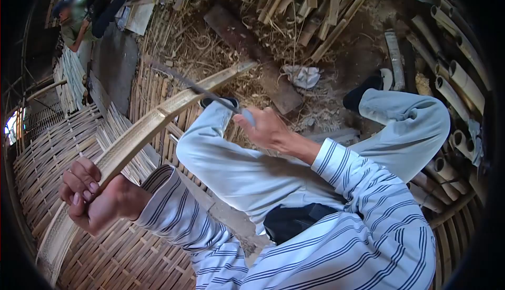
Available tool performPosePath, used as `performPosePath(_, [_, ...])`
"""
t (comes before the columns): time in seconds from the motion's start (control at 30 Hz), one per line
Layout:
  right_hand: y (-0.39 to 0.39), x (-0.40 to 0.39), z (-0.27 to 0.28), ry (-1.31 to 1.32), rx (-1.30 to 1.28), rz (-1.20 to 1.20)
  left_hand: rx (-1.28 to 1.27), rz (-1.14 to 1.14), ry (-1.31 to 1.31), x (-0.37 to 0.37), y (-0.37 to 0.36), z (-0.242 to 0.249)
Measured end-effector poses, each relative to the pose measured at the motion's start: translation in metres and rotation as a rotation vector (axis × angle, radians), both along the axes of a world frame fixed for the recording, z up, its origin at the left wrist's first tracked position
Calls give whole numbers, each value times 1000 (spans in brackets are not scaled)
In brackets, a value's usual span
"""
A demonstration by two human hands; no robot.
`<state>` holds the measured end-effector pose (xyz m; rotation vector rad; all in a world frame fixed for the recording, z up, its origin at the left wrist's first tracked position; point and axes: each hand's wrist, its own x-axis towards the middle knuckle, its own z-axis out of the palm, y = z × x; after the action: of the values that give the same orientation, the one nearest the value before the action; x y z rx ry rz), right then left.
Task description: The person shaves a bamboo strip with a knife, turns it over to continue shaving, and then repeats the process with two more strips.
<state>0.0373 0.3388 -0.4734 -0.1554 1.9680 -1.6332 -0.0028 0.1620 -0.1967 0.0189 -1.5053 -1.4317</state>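
Note:
A long split bamboo strip [152, 119] runs from the lower left up toward the middle, its pale inner face and a node ridge showing. My left hand [97, 195] is wrapped around its lower part. In my right hand [265, 127] is the handle of a knife, fingers closed around it. The knife's long, narrow dark blade [194, 86] reaches up and left and crosses over the strip near its far half. The strip's far end overlaps the shavings on the ground, beyond my bent knee.
Woven bamboo matting [58, 148] lies to the left. A dark wooden plank [247, 42] and a crumpled white bag [303, 76] rest among shavings ahead. Split bamboo pieces [315, 0] are piled at the top, bamboo tubes [463, 85] at the right. A person [79, 24] sits at the upper left.

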Motion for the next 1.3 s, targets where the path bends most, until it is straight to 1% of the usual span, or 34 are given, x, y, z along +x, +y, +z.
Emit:
performPosePath(0.07, [-1, 11, 3, 93, 12, 48, -34, 22, -6, 3, -3, -2])
performPosePath(0.1, [-1, 18, -24, 36, 47, -24, -57, 61, -23, 2, -2, -3])
performPosePath(0.13, [1, 26, -71, -11, 82, -100, -79, 96, -31, 2, 0, -5])
performPosePath(0.17, [3, 28, -96, -53, 117, -177, -100, 131, -32, 3, 0, -5])
performPosePath(0.2, [6, 20, -91, -74, 116, -137, -57, 64, -21, 8, -12, -5])
performPosePath(0.27, [16, 10, -66, -141, 115, -49, -1, 42, -15, 6, -9, 0])
performPosePath(0.33, [17, 15, -9, -119, 41, -21, 44, 21, -16, 7, -3, 1])
performPosePath(0.37, [14, 13, 9, -102, 5, -16, 43, -21, -6, 6, -1, -1])
performPosePath(0.43, [9, 18, 15, 119, 43, 6, 30, -81, -9, 12, 0, -1])
performPosePath(0.47, [8, 24, 17, 227, 55, 19, 27, -27, -26, 10, 3, -1])
performPosePath(0.5, [7, 32, -6, 117, 73, -12, 36, -1, -29, 10, 4, -2])
performPosePath(0.53, [8, 39, -49, 15, 92, -50, 17, 2, -30, 9, 1, -2])
performPosePath(0.57, [11, 41, -74, -81, 110, -93, 0, 0, -24, 10, -5, -3])
performPosePath(0.67, [24, 21, -81, -126, 162, 0, 163, -4, -2, 12, -22, -1])
performPosePath(0.7, [22, 26, -70, -60, 121, -29, 135, -11, -3, 12, -18, -1])
performPosePath(0.77, [12, 32, -27, 70, 41, -79, 85, -19, -5, 9, -10, -1])
performPosePath(0.8, [12, 25, -8, 143, 50, -56, 120, -92, -4, 11, -15, -1])
performPosePath(0.83, [12, 25, 12, 199, 53, -24, 108, -52, -6, 12, -12, -1])
performPosePath(0.87, [11, 32, 20, 248, 52, 6, 92, -13, -15, 11, -5, -1])
performPosePath(0.9, [12, 35, 12, 161, 50, 10, 74, 18, -13, 9, -2, -2])
performPosePath(0.97, [15, 42, -22, -4, 37, 8, 90, -20, -17, 10, -6, -2])
performPosePath(1.0, [18, 51, -55, 25, 67, -90, 81, -33, -17, 11, -10, -3])
performPosePath(1.07, [33, 41, -90, -8, 171, -25, 86, -20, -17, 9, -12, 0])
performPosePath(1.1, [36, 31, -94, -24, 227, 3, 103, 4, -28, 8, -11, 1])
performPosePath(1.2, [16, 31, -39, 0, 55, -86, 103, -25, -3, 9, -20, -1])
performPosePath(1.27, [7, 28, 10, 116, 20, -81, 102, -35, 3, 7, -9, 0])
performPosePath(1.3, [4, 34, 20, 159, -4, -70, 84, -18, -3, 10, -7, 0])
